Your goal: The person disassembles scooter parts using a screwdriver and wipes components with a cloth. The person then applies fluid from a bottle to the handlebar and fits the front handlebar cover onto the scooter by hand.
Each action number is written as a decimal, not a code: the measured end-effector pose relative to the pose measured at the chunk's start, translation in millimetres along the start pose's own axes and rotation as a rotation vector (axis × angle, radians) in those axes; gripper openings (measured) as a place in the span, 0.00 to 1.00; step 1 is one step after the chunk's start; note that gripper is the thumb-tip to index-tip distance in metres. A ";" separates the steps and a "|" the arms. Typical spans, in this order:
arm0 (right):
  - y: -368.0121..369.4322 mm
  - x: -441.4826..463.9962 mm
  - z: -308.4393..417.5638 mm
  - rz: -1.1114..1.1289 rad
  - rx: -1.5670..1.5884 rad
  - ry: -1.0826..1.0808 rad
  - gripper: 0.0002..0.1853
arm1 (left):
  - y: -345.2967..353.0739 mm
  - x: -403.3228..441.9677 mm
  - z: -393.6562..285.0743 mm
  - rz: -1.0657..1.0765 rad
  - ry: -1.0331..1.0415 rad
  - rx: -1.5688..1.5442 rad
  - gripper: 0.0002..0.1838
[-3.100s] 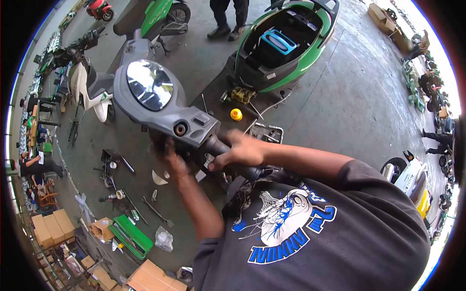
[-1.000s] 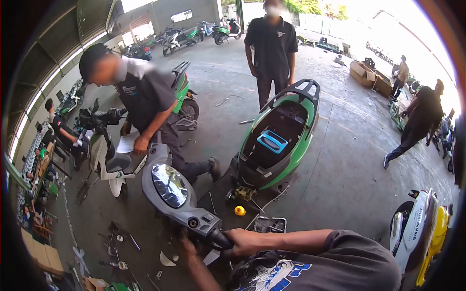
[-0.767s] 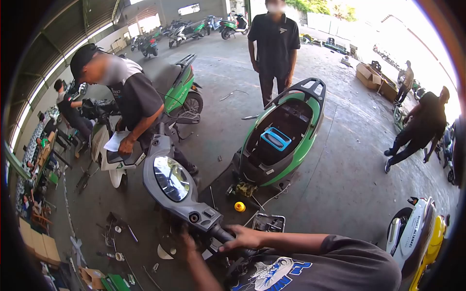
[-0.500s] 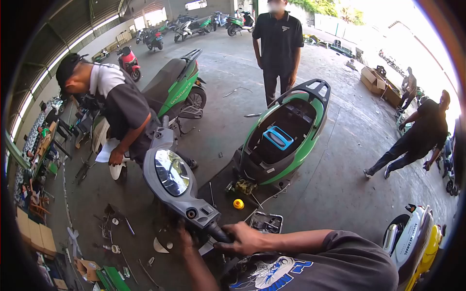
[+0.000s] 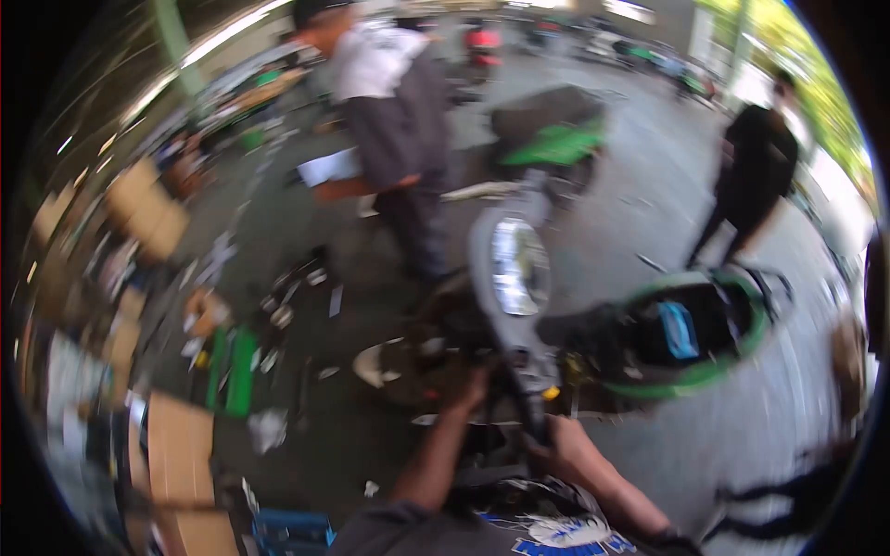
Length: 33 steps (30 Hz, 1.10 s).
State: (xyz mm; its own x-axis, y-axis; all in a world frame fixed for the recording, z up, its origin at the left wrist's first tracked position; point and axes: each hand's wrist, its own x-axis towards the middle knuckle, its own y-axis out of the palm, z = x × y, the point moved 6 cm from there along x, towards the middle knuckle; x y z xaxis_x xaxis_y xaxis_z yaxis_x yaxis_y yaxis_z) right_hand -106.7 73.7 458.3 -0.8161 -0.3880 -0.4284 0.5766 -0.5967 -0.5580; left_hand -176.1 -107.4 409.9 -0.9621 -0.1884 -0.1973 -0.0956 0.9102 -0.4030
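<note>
A grey scooter handlebar cover with a round headlight [image 5: 517, 267] stands in front of me, smeared by motion. My right hand [image 5: 567, 447] is closed round the black handlebar grip [image 5: 530, 408] at the cover's near end. Left of it, my left hand [image 5: 473, 389] reaches under the cover's near side; its fingers are hidden and blurred. Beyond the grip lies a small yellow object [image 5: 551, 393], partly covered by the handlebar.
A person [image 5: 394, 120] with a white paper [image 5: 329, 168] stands ahead; another [image 5: 756, 162] is at the right. A green scooter body [image 5: 640, 387] lies right of the handlebar. Tools, a green case [image 5: 241, 372] and cardboard boxes [image 5: 181, 449] lie left.
The view has swung left and blurred, so the scooter parts appear further right. The person with the paper now stands more upright. My right hand remains on the grip.
</note>
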 end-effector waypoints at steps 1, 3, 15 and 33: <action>1.1 1.3 -2.7 -0.015 0.086 0.040 0.17 | 2.9 2.1 0.9 -0.031 0.041 0.041 0.39; 12.6 7.0 -18.3 -0.003 0.157 0.064 0.16 | 16.3 18.3 16.1 -0.143 0.244 -0.296 0.34; -6.0 5.0 13.6 -0.219 0.047 -0.154 0.27 | 17.6 25.7 8.1 -0.008 0.348 -0.763 0.16; 41.0 28.8 -23.2 0.089 0.749 -0.096 0.28 | 27.7 33.7 39.4 0.137 0.170 -0.896 0.33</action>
State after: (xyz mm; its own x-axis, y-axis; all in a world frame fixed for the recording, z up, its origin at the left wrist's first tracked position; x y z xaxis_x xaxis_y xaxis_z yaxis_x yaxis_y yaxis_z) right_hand -105.6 54.4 406.6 -0.7873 -0.4959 -0.3663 0.4876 -0.8645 0.1223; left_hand -201.0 -103.0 357.0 -0.9974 -0.0661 -0.0300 -0.0724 0.8791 0.4710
